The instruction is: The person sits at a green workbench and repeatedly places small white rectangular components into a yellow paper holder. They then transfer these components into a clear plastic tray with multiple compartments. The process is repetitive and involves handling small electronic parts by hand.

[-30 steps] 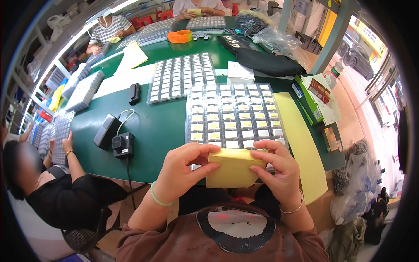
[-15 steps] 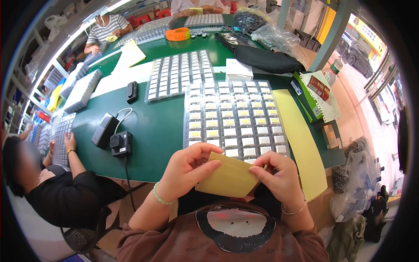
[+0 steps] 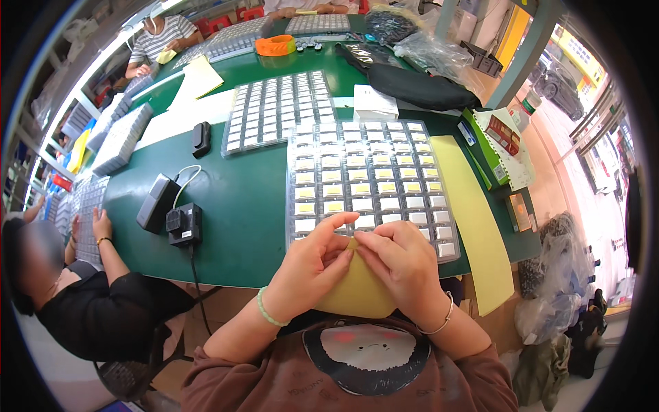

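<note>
Between my hands is a yellow paper-like sheet [image 3: 357,292], its upper edge drawn to a narrow peak. My left hand [image 3: 317,264] is closed on the sheet's left side, thumb against it and index finger reaching up to the peak. My right hand [image 3: 403,262] pinches the sheet at the peak, the fingertips of both hands nearly touching. Just beyond lies a clear plastic tray [image 3: 294,178] filled with rows of small white blocks. Many blocks in its middle rows carry yellow pieces; the nearer ones look plain white. My hands hide part of its near edge.
Right of the tray lies a long yellow strip [image 3: 473,233]. A second filled tray [image 3: 278,113] and a white box [image 3: 375,103] stand beyond. Black devices with a cable [image 3: 184,223] sit to the left. A co-worker [image 3: 110,302] handles a tray at far left; others sit across the green table [image 3: 240,199].
My right hand has moved left and up to meet my left fingertips. The sheet's upper edge, spread wide before, is now gathered to a peak. The view has shifted slightly.
</note>
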A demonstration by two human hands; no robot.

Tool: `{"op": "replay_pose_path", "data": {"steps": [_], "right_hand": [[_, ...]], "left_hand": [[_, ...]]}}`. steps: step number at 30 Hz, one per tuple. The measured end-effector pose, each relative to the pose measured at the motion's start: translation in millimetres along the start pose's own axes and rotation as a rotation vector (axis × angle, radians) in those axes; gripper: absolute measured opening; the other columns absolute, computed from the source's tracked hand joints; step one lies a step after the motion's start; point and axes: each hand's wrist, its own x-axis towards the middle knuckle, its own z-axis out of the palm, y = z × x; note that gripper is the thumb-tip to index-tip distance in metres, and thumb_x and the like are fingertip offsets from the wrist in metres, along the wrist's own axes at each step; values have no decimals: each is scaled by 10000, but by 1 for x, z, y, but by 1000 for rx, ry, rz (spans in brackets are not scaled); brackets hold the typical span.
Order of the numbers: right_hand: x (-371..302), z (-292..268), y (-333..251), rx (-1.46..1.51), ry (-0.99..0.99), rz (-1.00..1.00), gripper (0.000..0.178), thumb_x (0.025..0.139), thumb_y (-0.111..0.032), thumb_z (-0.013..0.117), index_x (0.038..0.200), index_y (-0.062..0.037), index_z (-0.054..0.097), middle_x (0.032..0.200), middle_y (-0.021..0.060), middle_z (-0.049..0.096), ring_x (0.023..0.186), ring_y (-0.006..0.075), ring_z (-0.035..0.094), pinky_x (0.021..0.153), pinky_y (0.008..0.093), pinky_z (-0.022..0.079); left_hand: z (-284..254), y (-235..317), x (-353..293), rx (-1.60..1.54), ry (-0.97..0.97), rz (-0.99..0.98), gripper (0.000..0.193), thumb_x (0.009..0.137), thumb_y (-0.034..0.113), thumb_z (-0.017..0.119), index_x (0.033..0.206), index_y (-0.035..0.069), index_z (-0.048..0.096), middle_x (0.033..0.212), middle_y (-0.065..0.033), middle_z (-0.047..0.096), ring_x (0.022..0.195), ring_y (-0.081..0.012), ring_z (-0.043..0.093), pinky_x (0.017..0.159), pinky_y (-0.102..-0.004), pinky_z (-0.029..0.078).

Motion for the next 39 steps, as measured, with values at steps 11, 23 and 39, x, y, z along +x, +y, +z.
{"op": "replay_pose_path", "data": {"steps": [11,23,39], "right_hand": [[-2,5,0,-25,17,-92,238,810,-11,764,1029,-66,689,996,70,649,862,240,675,647,320,561],[0,12,12,230,79,-3,210,852,-17,767,1027,-66,661,993,94,659,821,240,666,663,306,543],[43,12,51,434,-89,541,108,907,-108,733,936,-6,713,826,36,711,713,86,620,643,253,495]], "left_hand": [[-4,-1,0,2,-11,8,479,1046,-11,520,1515,16,427,1078,-54,728,982,-49,611,870,-227,491],[-7,2,-1,-58,-91,-2,558,1012,-61,556,1538,29,392,1201,-77,678,1020,-62,610,860,-234,504],[-26,-1,25,585,17,267,225,942,90,709,1152,21,663,778,-57,609,628,-135,562,609,-291,475]]}}
